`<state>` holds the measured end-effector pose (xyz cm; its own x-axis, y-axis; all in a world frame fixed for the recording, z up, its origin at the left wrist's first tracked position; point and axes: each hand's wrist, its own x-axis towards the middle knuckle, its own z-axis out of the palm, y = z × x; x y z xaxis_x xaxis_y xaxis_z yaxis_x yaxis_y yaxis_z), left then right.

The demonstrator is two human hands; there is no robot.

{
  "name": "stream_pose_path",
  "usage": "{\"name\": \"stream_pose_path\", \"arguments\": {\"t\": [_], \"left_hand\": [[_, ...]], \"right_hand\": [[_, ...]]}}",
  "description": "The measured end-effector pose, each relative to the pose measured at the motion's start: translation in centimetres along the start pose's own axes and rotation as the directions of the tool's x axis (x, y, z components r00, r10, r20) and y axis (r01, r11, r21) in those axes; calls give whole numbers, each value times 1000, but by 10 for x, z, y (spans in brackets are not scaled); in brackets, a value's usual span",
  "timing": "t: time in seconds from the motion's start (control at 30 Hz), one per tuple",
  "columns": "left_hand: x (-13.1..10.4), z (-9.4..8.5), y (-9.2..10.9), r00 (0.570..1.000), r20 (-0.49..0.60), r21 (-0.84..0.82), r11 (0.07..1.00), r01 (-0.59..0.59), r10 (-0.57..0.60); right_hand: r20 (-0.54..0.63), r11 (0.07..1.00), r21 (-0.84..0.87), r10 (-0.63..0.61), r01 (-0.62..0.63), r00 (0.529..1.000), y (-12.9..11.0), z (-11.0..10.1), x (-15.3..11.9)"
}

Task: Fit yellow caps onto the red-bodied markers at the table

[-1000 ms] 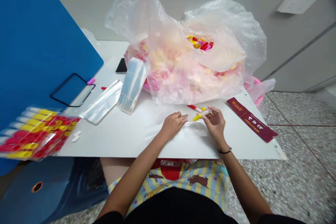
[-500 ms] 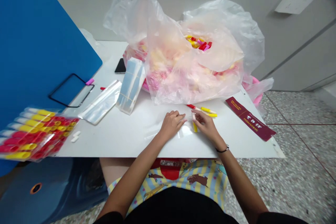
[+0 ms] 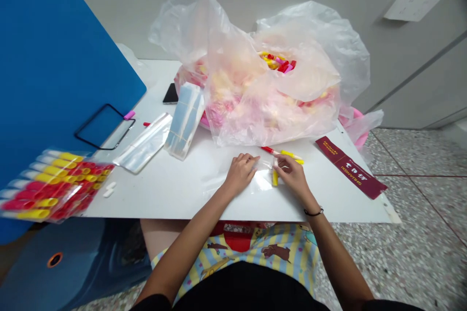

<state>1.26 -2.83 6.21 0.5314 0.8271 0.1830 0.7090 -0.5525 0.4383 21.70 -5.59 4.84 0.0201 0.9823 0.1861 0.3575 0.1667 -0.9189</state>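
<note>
My left hand [image 3: 241, 173] lies on the white tabletop, its fingertips pinched on the edge of a clear plastic bag [image 3: 251, 185]. Beside it, my right hand [image 3: 292, 175] grips a slim yellow and white tube [image 3: 275, 178] between thumb and fingers. The tube stands at the right end of the bag; whether its tip is inside I cannot tell. Just beyond my right hand lie a red and white tube [image 3: 269, 150] and a couple of yellow and white ones [image 3: 292, 155], partly covered by my fingers.
A big translucent sack [image 3: 251, 107] of coloured tubes fills the back. Bundles of clear bags [image 3: 185, 121] and a phone [image 3: 170, 94] lie left of it. Filled packs [image 3: 62, 184] sit at far left, near small white pieces [image 3: 109, 189]. A maroon card [image 3: 350, 167] lies right.
The whole view has shifted slightly. Both hands keep nearly the same place and hold, and the yellow and white tube remains in my right hand's fingers.
</note>
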Motion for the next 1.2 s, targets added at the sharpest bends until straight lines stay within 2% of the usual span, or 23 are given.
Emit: {"name": "stream_pose_path", "arguments": {"t": [0.13,0.37,0.57,0.77,0.93,1.2], "left_hand": [[0,0,1,1000,-8,-14,1000,1,-1],[-1,0,1,999,-26,-19,1000,-23,22],[1,-1,-1,999,-32,0,1000,-29,29],[-4,-6,16,995,5,47,993,-104,104],[-15,4,28,988,99,5,993,-121,120],[-18,13,23,992,102,-3,997,-74,74]], "right_hand": [[71,999,-32,32,-29,997,6,1,0],[79,995,-90,-39,46,996,4,0,0],[5,998,-58,-2,3,1000,7,0,0],[8,999,-32,6,-6,1000,9,2,3],[-3,999,-53,-8,8,1000,6,3,3],[37,997,-71,-15,18,999,5,3,1]]}}
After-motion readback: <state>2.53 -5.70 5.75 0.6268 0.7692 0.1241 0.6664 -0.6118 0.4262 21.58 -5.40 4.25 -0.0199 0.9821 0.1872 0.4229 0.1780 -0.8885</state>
